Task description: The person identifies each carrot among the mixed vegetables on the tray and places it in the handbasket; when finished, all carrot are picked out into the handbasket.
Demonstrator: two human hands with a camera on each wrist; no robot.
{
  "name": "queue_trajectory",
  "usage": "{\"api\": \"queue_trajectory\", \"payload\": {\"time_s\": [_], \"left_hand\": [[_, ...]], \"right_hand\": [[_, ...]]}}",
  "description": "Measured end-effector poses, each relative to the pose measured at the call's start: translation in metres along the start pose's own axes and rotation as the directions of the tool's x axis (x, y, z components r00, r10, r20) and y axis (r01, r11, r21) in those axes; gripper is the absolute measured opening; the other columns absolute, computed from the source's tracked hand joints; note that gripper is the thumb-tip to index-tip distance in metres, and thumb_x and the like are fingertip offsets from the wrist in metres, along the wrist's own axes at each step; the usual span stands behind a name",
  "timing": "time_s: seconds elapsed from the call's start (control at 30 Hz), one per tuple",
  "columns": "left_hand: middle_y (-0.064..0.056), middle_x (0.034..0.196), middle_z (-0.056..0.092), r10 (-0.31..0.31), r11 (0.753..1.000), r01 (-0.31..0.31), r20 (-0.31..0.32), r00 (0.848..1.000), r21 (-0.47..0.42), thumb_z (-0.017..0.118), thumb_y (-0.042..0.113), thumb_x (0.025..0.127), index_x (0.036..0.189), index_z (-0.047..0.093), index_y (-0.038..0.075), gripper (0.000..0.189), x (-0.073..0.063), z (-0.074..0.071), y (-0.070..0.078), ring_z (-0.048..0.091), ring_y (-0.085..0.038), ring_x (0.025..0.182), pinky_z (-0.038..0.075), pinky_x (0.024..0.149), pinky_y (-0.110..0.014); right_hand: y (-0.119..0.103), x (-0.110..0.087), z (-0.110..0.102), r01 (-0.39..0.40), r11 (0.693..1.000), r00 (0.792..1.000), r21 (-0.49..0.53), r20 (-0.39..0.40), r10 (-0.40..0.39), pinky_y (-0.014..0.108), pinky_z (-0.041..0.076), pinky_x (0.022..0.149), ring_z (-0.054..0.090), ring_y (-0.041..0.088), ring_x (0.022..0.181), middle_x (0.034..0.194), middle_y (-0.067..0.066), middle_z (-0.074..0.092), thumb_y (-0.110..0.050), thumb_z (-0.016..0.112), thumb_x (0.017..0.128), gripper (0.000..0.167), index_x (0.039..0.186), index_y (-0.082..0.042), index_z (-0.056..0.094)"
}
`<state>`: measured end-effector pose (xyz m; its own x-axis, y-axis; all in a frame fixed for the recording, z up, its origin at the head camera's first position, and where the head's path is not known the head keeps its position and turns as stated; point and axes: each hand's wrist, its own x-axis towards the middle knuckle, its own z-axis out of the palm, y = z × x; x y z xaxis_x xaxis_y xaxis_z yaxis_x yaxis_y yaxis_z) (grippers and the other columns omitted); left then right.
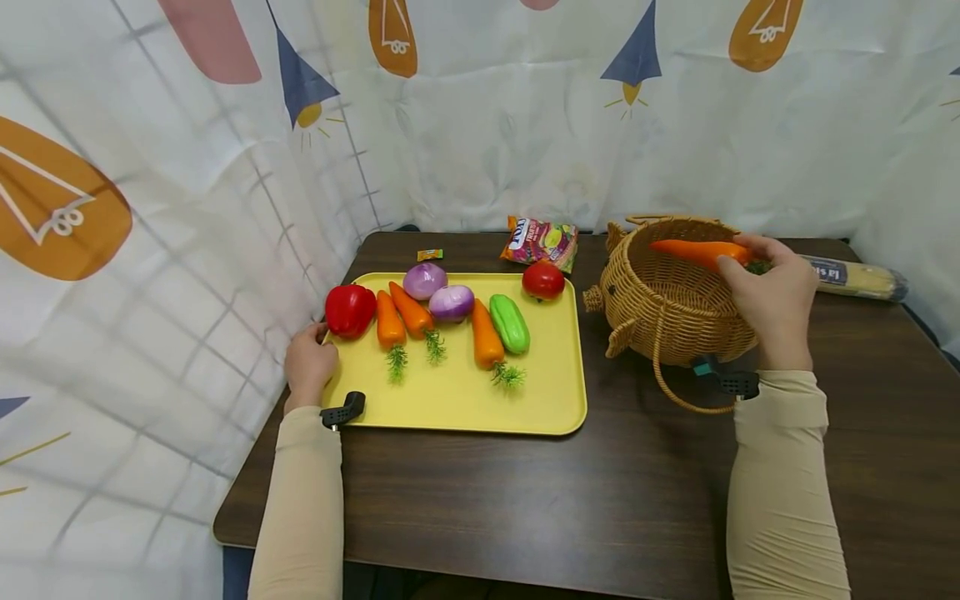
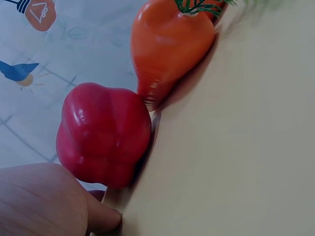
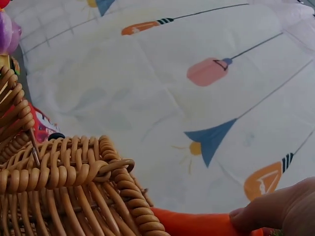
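My right hand [image 1: 776,287] pinches an orange carrot [image 1: 697,252] near its leafy end, over the mouth of a wicker basket [image 1: 645,321] shaped like an animal. In the right wrist view the carrot [image 3: 192,223] shows at the bottom beside the woven rim. At the left, my left hand [image 1: 309,367] grips the edge of a yellow tray [image 1: 420,404], its thumb on the rim. On that tray lie a red bell pepper [image 1: 350,311] close to the left hand, several carrots [image 1: 487,337], purple onions [image 1: 452,302], a green cucumber [image 1: 510,323] and a tomato [image 1: 543,281].
Behind the tray are a colourful snack bag [image 1: 542,242] and a small wrapped candy [image 1: 430,255]. A long pack of noodles [image 1: 855,279] lies right of the basket. The basket's rope handle [image 1: 675,396] hangs down in front. A printed curtain [image 1: 480,150] encloses the table.
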<state>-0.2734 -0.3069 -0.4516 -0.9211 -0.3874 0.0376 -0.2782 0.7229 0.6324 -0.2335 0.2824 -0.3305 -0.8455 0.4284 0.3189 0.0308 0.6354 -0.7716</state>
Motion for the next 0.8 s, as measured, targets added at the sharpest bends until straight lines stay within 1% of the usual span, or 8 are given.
{"api": "queue_trajectory", "payload": {"time_s": [0.13,0.23,0.3,0.4,0.5,0.6,0.67,0.8], "left_hand": [[-0.022,0.134,0.054,0.007,1.0,-0.007,0.002,1.0,-0.004,0.04,0.009,0.093,0.138,0.052,-0.001,0.047,0.001,-0.001,0.002,0.048,-0.042,0.119,0.036,0.103,-0.055],[-0.022,0.134,0.054,0.015,1.0,-0.015,0.0,1.0,-0.007,0.04,0.008,0.093,0.137,0.053,-0.002,0.047,0.0,-0.001,0.001,0.048,-0.043,0.12,0.036,0.103,-0.054],[-0.022,0.135,0.054,0.013,1.0,-0.013,0.003,1.0,-0.009,0.04,0.008,0.092,0.137,0.053,-0.002,0.047,-0.001,-0.001,-0.001,0.048,-0.043,0.12,0.036,0.103,-0.054],[-0.023,0.135,0.054,0.005,1.0,-0.005,0.008,1.0,-0.013,0.041,0.008,0.092,0.137,0.053,-0.003,0.048,-0.003,0.0,-0.002,0.048,-0.043,0.121,0.036,0.104,-0.055],[-0.023,0.134,0.054,0.009,1.0,-0.009,0.008,1.0,-0.012,0.041,0.008,0.092,0.137,0.052,-0.003,0.047,-0.004,0.0,-0.002,0.048,-0.043,0.12,0.036,0.103,-0.055],[-0.024,0.132,0.054,0.016,1.0,-0.016,0.004,1.0,-0.01,0.041,0.008,0.093,0.136,0.053,-0.003,0.047,-0.004,-0.001,-0.001,0.048,-0.043,0.119,0.037,0.102,-0.055],[-0.024,0.132,0.054,0.023,1.0,-0.023,0.006,1.0,-0.007,0.041,0.007,0.093,0.136,0.053,-0.003,0.046,-0.005,-0.002,0.0,0.048,-0.043,0.119,0.037,0.101,-0.054],[-0.024,0.131,0.053,0.028,1.0,-0.028,0.013,1.0,-0.005,0.04,0.008,0.094,0.136,0.052,-0.004,0.046,-0.005,-0.002,0.0,0.048,-0.043,0.118,0.037,0.101,-0.055]], "right_hand": [[-0.002,0.0,0.003,0.028,1.0,0.999,0.005,0.018,-0.028,0.02,0.031,0.047,0.036,0.009,0.052,0.124,0.012,0.059,-0.036,0.06,0.092,0.046,0.131,-0.012,0.064],[-0.002,0.002,0.006,0.038,0.999,0.998,0.001,0.046,-0.038,0.021,0.032,0.053,0.039,0.007,0.065,0.127,0.015,0.059,-0.037,0.059,0.093,0.047,0.132,-0.011,0.062],[-0.001,0.004,0.009,0.036,0.999,0.997,-0.022,0.072,-0.034,0.023,0.033,0.057,0.04,0.009,0.075,0.129,0.018,0.058,-0.038,0.058,0.094,0.049,0.134,-0.01,0.061],[0.001,0.006,0.01,0.02,0.999,0.995,-0.047,0.103,-0.015,0.027,0.033,0.06,0.039,0.013,0.084,0.133,0.018,0.056,-0.039,0.056,0.094,0.051,0.136,-0.01,0.059],[0.001,0.01,0.009,-0.008,0.998,0.993,-0.056,0.113,0.014,0.029,0.035,0.059,0.04,0.017,0.085,0.134,0.018,0.055,-0.041,0.055,0.094,0.052,0.137,-0.011,0.058],[0.0,0.013,0.009,-0.016,0.998,0.989,-0.06,0.148,0.025,0.03,0.037,0.058,0.043,0.023,0.086,0.138,0.019,0.052,-0.043,0.054,0.095,0.055,0.139,-0.011,0.056],[-0.002,0.015,0.009,-0.007,0.997,0.984,-0.072,0.175,0.02,0.031,0.037,0.056,0.044,0.026,0.082,0.138,0.021,0.05,-0.043,0.054,0.095,0.056,0.14,-0.01,0.054],[-0.003,0.018,0.012,0.015,0.997,0.977,-0.081,0.213,0.003,0.034,0.037,0.056,0.044,0.028,0.084,0.138,0.025,0.049,-0.042,0.054,0.096,0.056,0.14,-0.007,0.054]]}}
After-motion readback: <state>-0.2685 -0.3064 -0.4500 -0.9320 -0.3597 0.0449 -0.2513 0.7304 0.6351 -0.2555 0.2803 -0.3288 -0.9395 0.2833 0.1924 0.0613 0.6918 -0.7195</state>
